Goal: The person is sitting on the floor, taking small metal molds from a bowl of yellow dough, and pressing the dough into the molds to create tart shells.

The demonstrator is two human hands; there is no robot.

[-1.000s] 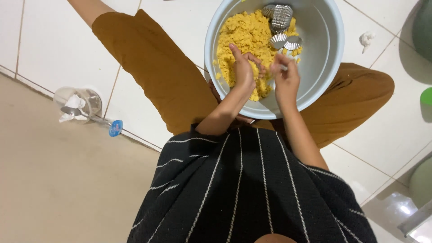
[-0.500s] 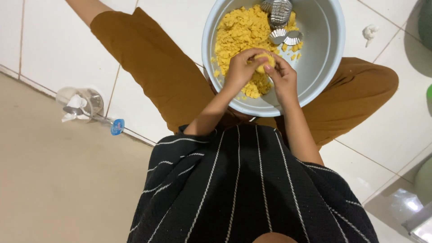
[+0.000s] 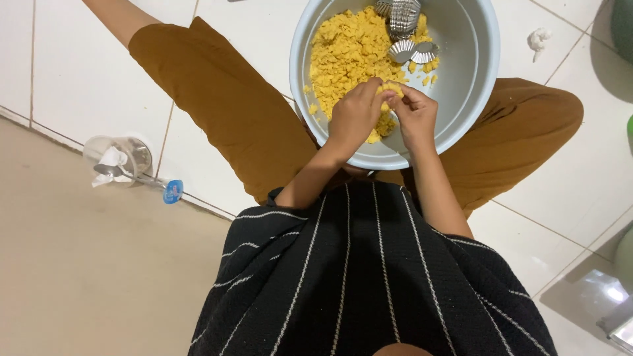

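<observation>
**Desk:** What's in hand?

**Operator:** Seated on a tiled floor (image 3: 79,72), bowl (image 3: 471,86) between the knees. I see my left hand (image 3: 353,117) and right hand (image 3: 414,117) meeting over the near side of the bowl, fingers of both closed together on a small lump of dough (image 3: 390,88), pinched between the fingertips.

**Desk:** How does it handle?

**Operator:** I judge it soft, light and crumbly: the yellow heap (image 3: 346,56) in the bowl lies in loose clumps. A gentle squeeze from both sides should hold it; a hard one would break it apart.

**Desk:** Anything else?

**Operator:** Fluted metal moulds (image 3: 403,29) at the bowl's far side, some stacked. A plastic cup (image 3: 117,158) lies tipped on the floor, well apart to my left.
</observation>
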